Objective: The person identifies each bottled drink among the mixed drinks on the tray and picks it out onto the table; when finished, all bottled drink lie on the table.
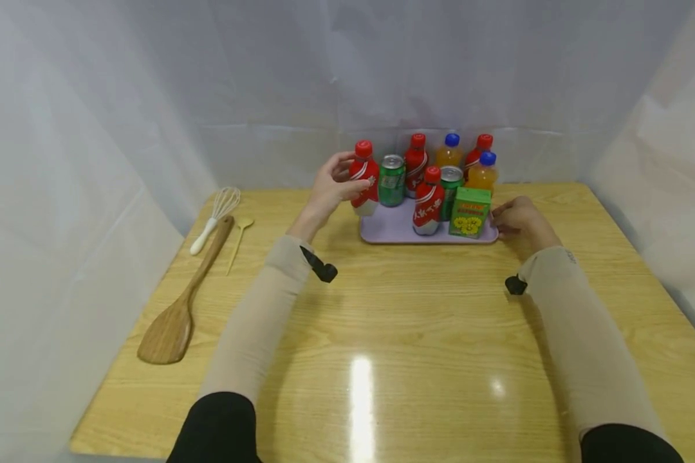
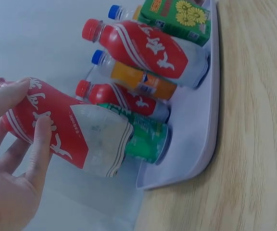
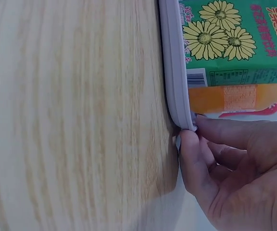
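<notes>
My left hand [image 1: 331, 191] grips a plastic bottle with a red label and red cap [image 1: 363, 175] at the left end of a pale purple tray [image 1: 389, 230]. In the left wrist view, fingers and thumb wrap the bottle's [image 2: 102, 132] upper part, and its base overlaps a green can [image 2: 148, 139]. With finger and thumb, my right hand [image 1: 522, 222] pinches the tray's right front corner; the right wrist view shows them at the rim [image 3: 177, 86]. Nearest that hand stands a green drink carton with yellow flowers [image 1: 470, 212].
More drinks stand on the tray: red-labelled bottles [image 1: 428, 204], orange drinks with blue caps [image 1: 483, 172] and green cans [image 1: 392, 181]. On the table's left side lie a whisk [image 1: 220, 212], a wooden spatula [image 1: 170, 331] and a small yellow spoon [image 1: 240, 235]. White sheeting [image 1: 278, 96] hangs behind.
</notes>
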Demonstrator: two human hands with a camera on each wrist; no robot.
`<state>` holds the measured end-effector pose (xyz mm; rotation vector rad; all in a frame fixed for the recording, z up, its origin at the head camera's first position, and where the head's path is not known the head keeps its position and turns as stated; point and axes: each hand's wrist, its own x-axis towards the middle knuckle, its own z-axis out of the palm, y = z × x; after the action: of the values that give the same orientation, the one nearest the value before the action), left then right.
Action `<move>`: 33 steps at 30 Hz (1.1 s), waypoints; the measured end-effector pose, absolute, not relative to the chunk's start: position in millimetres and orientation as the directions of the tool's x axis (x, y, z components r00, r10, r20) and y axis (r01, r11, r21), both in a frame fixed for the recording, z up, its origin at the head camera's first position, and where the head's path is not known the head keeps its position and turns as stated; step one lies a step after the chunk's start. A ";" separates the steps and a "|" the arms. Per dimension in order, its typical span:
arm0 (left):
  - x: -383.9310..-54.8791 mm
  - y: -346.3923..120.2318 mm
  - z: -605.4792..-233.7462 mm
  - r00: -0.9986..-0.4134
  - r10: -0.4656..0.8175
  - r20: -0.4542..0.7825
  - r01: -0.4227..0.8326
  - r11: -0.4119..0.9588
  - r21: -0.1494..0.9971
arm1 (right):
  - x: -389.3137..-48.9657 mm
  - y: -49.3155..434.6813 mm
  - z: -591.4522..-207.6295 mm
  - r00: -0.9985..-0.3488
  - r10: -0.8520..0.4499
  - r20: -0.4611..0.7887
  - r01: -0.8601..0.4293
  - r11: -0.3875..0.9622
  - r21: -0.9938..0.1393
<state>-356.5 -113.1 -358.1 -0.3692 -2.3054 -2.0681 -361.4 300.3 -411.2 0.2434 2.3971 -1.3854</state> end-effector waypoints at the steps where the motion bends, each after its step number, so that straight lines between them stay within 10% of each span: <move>1: -357.0 -114.1 -358.4 -0.972 0.156 0.173 0.189 0.095 0.977 | -361.2 300.5 -410.2 -0.916 -0.026 -0.401 0.335 0.502 -0.797; 33: -399.8 -195.7 -383.7 -0.949 -0.260 0.180 0.157 0.105 0.982 | -364.6 298.0 -410.9 -0.922 -0.021 -0.386 0.305 0.575 -0.759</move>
<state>-399.8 -195.7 -383.7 0.1012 -2.0803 -1.9126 -364.6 298.0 -410.9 0.2307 2.4569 -1.2825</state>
